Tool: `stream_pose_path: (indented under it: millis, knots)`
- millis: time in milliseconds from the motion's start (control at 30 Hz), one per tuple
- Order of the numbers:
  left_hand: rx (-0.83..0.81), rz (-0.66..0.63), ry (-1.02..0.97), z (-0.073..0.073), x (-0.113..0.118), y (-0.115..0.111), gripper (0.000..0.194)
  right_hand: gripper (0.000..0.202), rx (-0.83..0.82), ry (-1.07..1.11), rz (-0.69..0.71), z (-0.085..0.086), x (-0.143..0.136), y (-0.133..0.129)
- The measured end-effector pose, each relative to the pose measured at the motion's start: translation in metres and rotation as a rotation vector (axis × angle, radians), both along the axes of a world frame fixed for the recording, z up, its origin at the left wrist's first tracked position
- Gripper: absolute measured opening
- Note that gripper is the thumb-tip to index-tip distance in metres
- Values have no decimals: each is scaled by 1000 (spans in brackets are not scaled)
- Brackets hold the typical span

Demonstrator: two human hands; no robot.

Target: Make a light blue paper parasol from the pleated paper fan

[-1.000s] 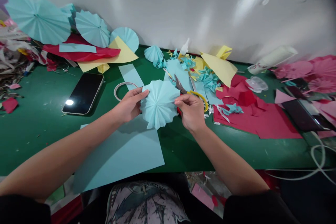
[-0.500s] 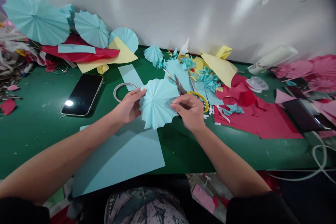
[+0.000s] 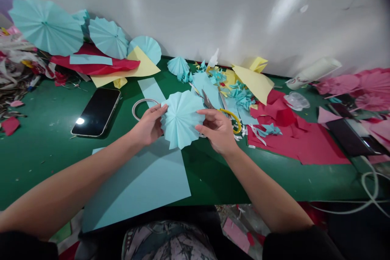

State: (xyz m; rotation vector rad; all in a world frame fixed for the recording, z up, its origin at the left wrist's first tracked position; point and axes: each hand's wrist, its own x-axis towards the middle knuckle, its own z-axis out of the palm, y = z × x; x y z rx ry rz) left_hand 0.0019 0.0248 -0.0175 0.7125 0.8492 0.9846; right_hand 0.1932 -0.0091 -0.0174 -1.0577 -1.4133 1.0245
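Note:
A light-blue pleated paper rosette (image 3: 179,120) is held up above the table, its folds fanning out from the middle. My left hand (image 3: 151,124) grips its left edge, thumb in front and the other fingers behind. At the right edge, my right hand (image 3: 217,130) has thumb and index finger on the paper, the tips spaced a little apart. Just behind the right hand lie scissors (image 3: 233,120) with yellow handles, partly hidden. A roll of tape (image 3: 134,109) rests behind the left hand. Under my forearms is a flat light-blue sheet (image 3: 137,187).
A phone (image 3: 96,112) lies on the green table (image 3: 42,154) at left. Finished blue rosettes (image 3: 48,28) lean along the wall. Blue scraps (image 3: 242,95), yellow paper (image 3: 254,83) and red sheets (image 3: 304,146) spread to the right, before pink rosettes (image 3: 365,85) and a white cable (image 3: 376,183).
My right thumb and index finger have gone from a close pinch at the rosette's right edge to a wider hold. The left hand keeps its grip; the view has shifted slightly.

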Motion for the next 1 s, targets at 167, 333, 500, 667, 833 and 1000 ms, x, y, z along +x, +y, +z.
stream_pose_path:
  millis: [167, 333, 500, 667, 833, 1000]
  knots:
    - [-72, 31, -83, -1, 3, 0, 19, 24, -62, 103, -62, -2, -2, 1]
    - [-59, 42, -151, -4, 4, 3, 16, 21, -130, 246, -74, -4, -1, 3]
    - [-54, 14, -154, -6, 4, 3, 15, 15, -115, 249, -82, -2, -1, 4]
    - [-33, -15, -150, -5, 6, 0, 15, 17, -75, 86, -85, -3, -1, 2]
    - [-8, -39, -152, -5, 6, -1, 14, 15, -66, 30, -116, -7, -1, 1]
    - [-12, -42, -177, -7, 6, -1, 15, 11, -28, 3, -172, -9, -2, 0]
